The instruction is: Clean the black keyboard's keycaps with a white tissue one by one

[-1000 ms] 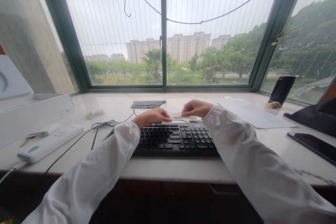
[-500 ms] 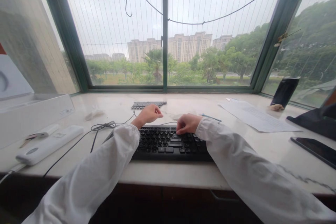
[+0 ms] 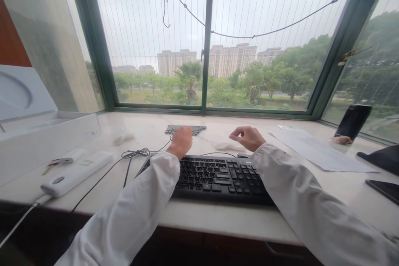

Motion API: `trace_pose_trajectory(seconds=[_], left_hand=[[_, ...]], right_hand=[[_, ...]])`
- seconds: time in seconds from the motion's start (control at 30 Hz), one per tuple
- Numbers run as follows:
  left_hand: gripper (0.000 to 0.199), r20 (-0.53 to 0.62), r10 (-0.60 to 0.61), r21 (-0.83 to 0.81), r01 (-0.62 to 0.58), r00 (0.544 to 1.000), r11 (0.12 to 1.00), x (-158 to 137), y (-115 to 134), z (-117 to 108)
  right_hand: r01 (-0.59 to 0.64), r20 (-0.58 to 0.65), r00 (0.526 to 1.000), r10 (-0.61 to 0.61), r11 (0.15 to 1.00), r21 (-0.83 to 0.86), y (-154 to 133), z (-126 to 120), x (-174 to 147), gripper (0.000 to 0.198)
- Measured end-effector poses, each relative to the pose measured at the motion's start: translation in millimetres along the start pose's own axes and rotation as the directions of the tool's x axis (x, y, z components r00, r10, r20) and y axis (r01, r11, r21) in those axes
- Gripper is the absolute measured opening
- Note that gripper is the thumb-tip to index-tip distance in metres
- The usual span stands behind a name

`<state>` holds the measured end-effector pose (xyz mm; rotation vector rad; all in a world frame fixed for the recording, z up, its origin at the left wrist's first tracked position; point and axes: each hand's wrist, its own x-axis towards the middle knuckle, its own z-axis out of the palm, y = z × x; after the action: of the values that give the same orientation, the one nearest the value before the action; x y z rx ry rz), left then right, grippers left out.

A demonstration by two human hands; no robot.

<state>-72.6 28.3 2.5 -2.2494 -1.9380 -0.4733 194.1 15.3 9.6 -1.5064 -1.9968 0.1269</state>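
A black keyboard lies near the front edge of the white counter, with many of its left and middle keys lacking caps. Beyond it, loose dark keycaps sit in rows. My left hand is closed at these keycaps, its fingertips hidden behind the knuckles. My right hand hovers behind the keyboard's right part, thumb and fingers curled together in a pinch. Whatever either hand holds is too small or hidden to make out. A pale, crumpled thing lies just left of the right hand.
At left are a white power strip, keys, a bundled black cable and a white box. To the right lie paper sheets, a phone and a dark can. Window frames border the counter's back.
My right hand has lifted off the keyboard's keys and moved back behind it. My left hand has turned, its fingers now at the loose keycaps. The view has shifted left.
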Motion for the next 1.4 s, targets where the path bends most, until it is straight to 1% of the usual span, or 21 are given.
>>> trace_pose_trajectory(seconds=[0.07,0.13,0.2,0.27,0.3,0.33,0.43,0.53,0.67,0.8,0.97,1.1,1.23,1.4], left_hand=[[0.016,0.015,-0.002,0.010,0.002,1.000,1.000,0.2,-0.1,0.7],[0.018,0.022,-0.004,0.018,0.003,1.000,1.000,0.2,0.9,0.6],[0.020,0.024,-0.003,0.024,0.003,1.000,1.000,-0.1,2.4,-0.1],[0.020,0.033,-0.001,0.028,0.000,0.999,1.000,-1.0,3.6,-1.2],[0.020,0.041,0.001,0.029,-0.003,0.999,1.000,-1.7,4.0,-1.7],[0.019,0.049,0.005,0.029,-0.007,0.999,1.000,-2.4,4.2,-2.0],[0.021,0.062,0.024,0.024,-0.026,0.998,0.999,-4.4,4.6,-2.2],[0.021,0.059,0.045,0.012,-0.046,0.997,0.999,-5.6,5.4,-1.8],[0.022,0.063,0.066,-0.006,-0.066,0.996,0.998,-6.1,8.0,-1.0],[0.021,0.052,0.077,-0.010,-0.077,0.996,0.997,-6.1,10.3,-0.4],[0.020,0.042,0.086,-0.021,-0.085,0.995,0.996,-6.4,10.8,-1.0],[0.021,0.027,0.091,-0.028,-0.090,0.996,0.996,-6.5,10.6,-1.1],[0.021,0.013,0.093,-0.021,-0.093,0.996,0.995,-6.2,10.1,-0.1],[0.021,0.006,0.091,-0.017,-0.091,0.996,0.996,-6.3,9.9,0.3]], right_hand=[[-0.008,0.024,1.000,0.009,0.999,-0.050,5.3,5.9,10.8,0.022],[0.050,0.103,0.994,-0.038,0.992,-0.118,6.8,16.1,27.7,0.021],[0.127,0.189,0.978,-0.085,0.966,-0.223,5.5,28.7,50.4,0.021],[0.160,0.246,0.967,-0.073,0.920,-0.359,3.1,42.6,76.4,0.021],[0.153,0.256,0.966,-0.041,0.887,-0.435,1.8,49.7,89.4,0.022],[0.146,0.257,0.966,-0.026,0.874,-0.464,0.6,57.0,101.6,0.021],[0.137,0.252,0.968,-0.004,0.849,-0.511,-3.2,79.2,131.0,0.023],[0.146,0.255,0.967,-0.003,0.826,-0.545,-7.4,100.4,148.2,0.025],[0.178,0.277,0.961,-0.011,0.791,-0.585,-10.9,122.7,159.3,0.027],[0.219,0.310,0.950,-0.022,0.755,-0.617,-9.1,134.0,165.6,0.028],[0.261,0.332,0.942,-0.041,0.712,-0.652,-4.6,137.1,168.2,0.028],[0.299,0.333,0.939,-0.086,0.682,-0.667,-2.3,136.7,165.7,0.028],[0.339,0.337,0.931,-0.138,0.664,-0.666,-1.4,135.6,164.3,0.028],[0.365,0.353,0.922,-0.156,0.650,-0.666,-2.6,136.0,165.5,0.026]])
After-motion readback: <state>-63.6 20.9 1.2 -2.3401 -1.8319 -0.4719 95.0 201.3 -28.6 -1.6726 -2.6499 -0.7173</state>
